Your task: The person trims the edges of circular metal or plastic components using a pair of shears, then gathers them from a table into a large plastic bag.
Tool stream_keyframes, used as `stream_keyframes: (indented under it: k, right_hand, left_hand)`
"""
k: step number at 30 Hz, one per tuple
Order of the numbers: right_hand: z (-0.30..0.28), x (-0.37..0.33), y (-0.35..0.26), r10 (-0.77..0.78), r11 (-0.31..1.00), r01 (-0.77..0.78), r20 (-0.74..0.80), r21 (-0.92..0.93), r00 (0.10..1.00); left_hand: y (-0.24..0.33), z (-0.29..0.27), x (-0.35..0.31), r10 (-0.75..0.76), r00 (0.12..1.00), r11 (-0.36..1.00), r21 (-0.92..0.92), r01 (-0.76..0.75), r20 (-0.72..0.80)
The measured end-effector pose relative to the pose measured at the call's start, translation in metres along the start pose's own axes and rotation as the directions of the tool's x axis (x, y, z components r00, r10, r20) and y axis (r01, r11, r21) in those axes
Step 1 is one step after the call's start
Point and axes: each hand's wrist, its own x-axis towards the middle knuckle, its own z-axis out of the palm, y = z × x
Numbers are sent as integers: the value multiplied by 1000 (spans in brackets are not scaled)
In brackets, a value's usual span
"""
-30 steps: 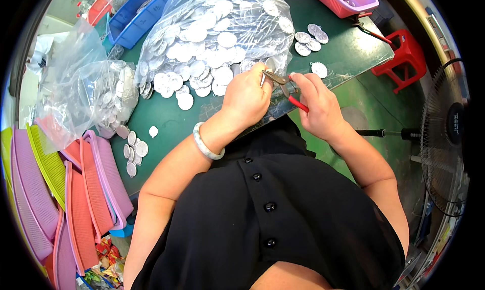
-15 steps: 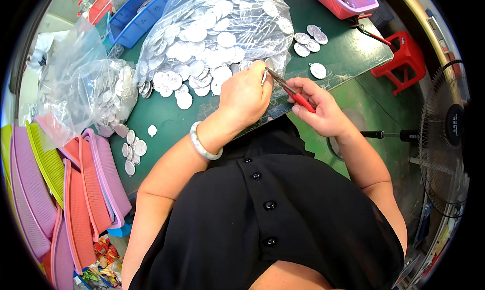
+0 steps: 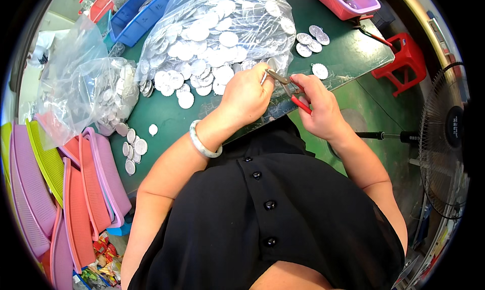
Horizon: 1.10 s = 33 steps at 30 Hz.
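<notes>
My left hand (image 3: 247, 95) is closed, thumb and fingers pinching a thin silvery piece (image 3: 263, 78), mostly hidden by the fingers. In my right hand (image 3: 319, 107) is a pair of red-handled pliers (image 3: 284, 81), its handles spread apart. The dark jaws reach over to my left fingertips, right at the silvery piece. Just beyond the hands lies a large clear plastic bag (image 3: 255, 17) full of round silver medallions. Loose medallions (image 3: 185, 100) with small loops spill from its near edge onto the green table (image 3: 353, 52).
More medallions (image 3: 319, 71) lie at the right, with another small group (image 3: 135, 147) at the left. A second clear bag (image 3: 76, 88), a blue bin (image 3: 134, 22), a pink basket (image 3: 353, 7) and stacked colored baskets (image 3: 81, 209) surround the work. Right stand a red stool (image 3: 404, 62) and a fan (image 3: 444, 133).
The pliers' handles have opened apart, and my right fingers have spread with them. My left hand keeps its pinch in nearly the same place.
</notes>
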Motion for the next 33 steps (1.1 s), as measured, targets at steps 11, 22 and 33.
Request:
stream_keyframes:
  k: [11, 22, 33]
  right_hand:
    - [5, -2, 1, -67, 985, 52, -87, -162, 994]
    - [-10, 5, -5, 46, 995, -51, 62, 87, 997]
    - [-6, 2, 0, -68, 987, 60, -50, -152, 996]
  left_hand:
    - [-3, 6, 3, -48, 999, 988, -149, 49, 9]
    - [0, 5, 3, -8, 998, 985, -173, -2, -59]
    - [0, 7, 2, -35, 999, 972, -232, 34, -1]
